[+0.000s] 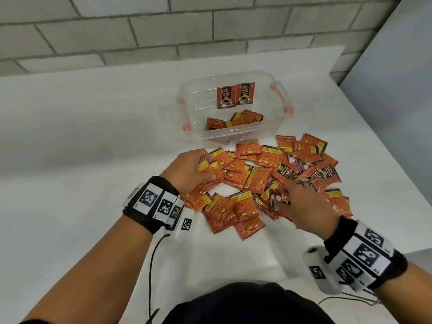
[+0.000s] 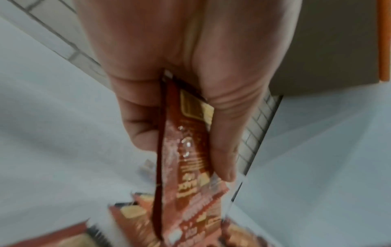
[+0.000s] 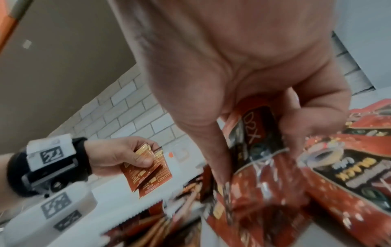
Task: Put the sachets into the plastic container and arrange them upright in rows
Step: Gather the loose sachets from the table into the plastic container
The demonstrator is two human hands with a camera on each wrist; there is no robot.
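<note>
Nearest, a dark garment (image 1: pixel 245 302) fills the lower edge of the head view, with both forearms reaching forward over a white table (image 1: pixel 81 127); each wrist carries a black strap with printed square markers (image 1: pixel 154 202), and a thin black cable (image 1: pixel 153 256) trails from the left one. Beyond the wrists, the right hand (image 1: pixel 304 206) is lowered onto the near right part of the pile, its thumb and fingers pinching a loose sachet (image 3: pixel 264 175) by the upper edge, as the right wrist view shows, though blurred. The left hand (image 1: pixel 189 169) sits at the pile's left edge, thumb pressed against curled fingers around a small sheaf of sachets (image 3: pixel 148 168) held on edge; the left wrist view confirms the sheaf clamped between thumb and fingers. The pile of orange sachets (image 1: pixel 261 174) lies scattered flat across the table between the hands and the container, most showing their yellow-labelled backs, a few their dark fronts. Just behind the pile stands the clear plastic container (image 1: pixel 275 122) with orange clips on its sides. Inside, two upright sachets (image 1: pixel 235 95) lean side by side against the far wall, and several more lie flat on the floor near the front wall. Farthest, a grey block wall (image 1: pixel 140 31) runs behind the table, and a plain pale panel (image 1: pixel 397 66) stands at the right.
</note>
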